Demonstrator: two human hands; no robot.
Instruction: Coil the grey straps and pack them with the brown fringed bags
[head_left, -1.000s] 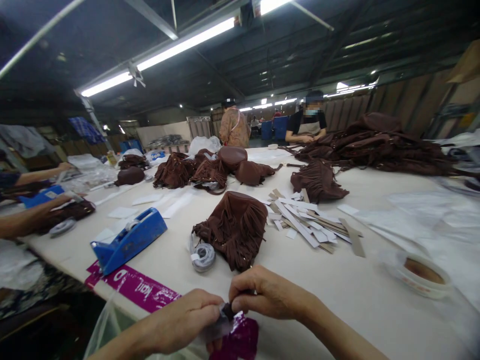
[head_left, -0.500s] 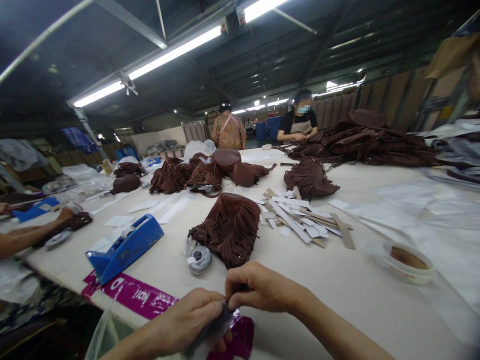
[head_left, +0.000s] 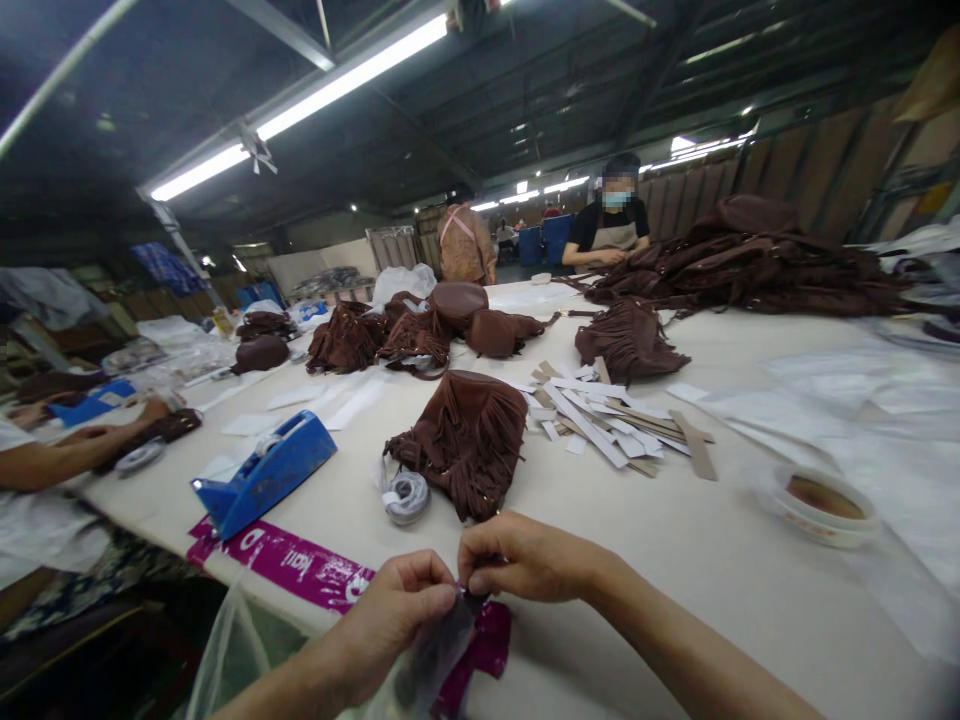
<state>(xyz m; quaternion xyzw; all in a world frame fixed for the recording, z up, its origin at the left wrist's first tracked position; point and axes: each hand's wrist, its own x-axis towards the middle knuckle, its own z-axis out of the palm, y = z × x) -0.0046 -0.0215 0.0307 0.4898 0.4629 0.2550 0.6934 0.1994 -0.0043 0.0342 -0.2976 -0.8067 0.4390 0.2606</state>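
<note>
My left hand [head_left: 379,625] is closed, thumb against fingers, on a dark piece in thin greyish film [head_left: 439,650]; what lies inside the film I cannot make out. Close beside it, my right hand [head_left: 525,558] pinches the upper end of the same piece with thumb and forefinger. Just beyond both hands lies a brown fringed bag [head_left: 480,425] with a grey wrapped coil [head_left: 406,498] at its lower left. A purple printed strip [head_left: 307,570] runs under the hands along the table edge.
A blue tape dispenser [head_left: 266,475] stands at left. Cardboard and paper strips [head_left: 615,425] lie in a heap right of the bag, with a tape roll [head_left: 825,507] farther right. Brown bags [head_left: 739,265] are piled behind. Co-workers stand across the table [head_left: 675,570] and sit at left.
The view has shifted slightly. My left hand has turned a little, showing more of the film-wrapped piece, and both hands still pinch near its upper end.
</note>
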